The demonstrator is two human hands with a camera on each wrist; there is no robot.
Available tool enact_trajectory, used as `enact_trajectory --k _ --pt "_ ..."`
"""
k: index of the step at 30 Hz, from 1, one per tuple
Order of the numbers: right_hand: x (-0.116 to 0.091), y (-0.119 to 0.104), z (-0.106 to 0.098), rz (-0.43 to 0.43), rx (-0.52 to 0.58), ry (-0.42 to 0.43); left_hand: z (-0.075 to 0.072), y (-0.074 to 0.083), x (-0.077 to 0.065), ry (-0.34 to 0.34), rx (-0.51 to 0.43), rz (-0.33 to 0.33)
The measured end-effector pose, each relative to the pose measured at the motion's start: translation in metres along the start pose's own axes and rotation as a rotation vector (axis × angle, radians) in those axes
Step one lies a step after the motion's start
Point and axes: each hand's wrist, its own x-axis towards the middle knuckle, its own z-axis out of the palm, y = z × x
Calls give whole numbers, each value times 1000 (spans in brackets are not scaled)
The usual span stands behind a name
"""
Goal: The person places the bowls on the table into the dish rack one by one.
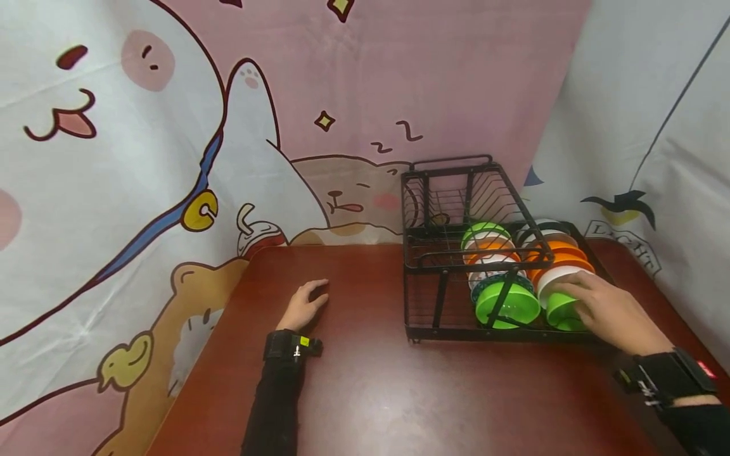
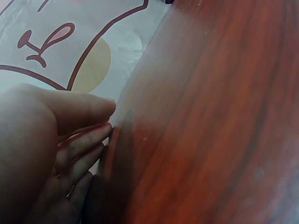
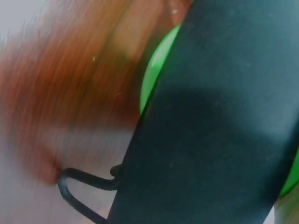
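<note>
My right hand reaches over the front right of a black two-tier dish rack. Its fingers and thumb pinch the upper rim of a green bowl, which stands on edge in the right row. Directly behind that bowl is a white bowl, with orange bowls farther back. Another green bowl fronts the left row. A black rack bar blocks most of the right wrist view, hiding those fingertips. My left hand rests at the table's left, fingers loosely bent, holding nothing.
The reddish-brown table spans the front. Above the bowls is the rack's wire upper tier. A printed cartoon cloth hangs behind the table and along its sides.
</note>
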Motion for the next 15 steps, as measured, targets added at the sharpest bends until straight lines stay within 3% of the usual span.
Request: enact_trajectory --k 8,15 --pt "-9 -1 -3 116 62 -50 2 5 -1 8 30 7" --pt "-13 -2 -7 125 68 -32 1 6 0 11 24 2"
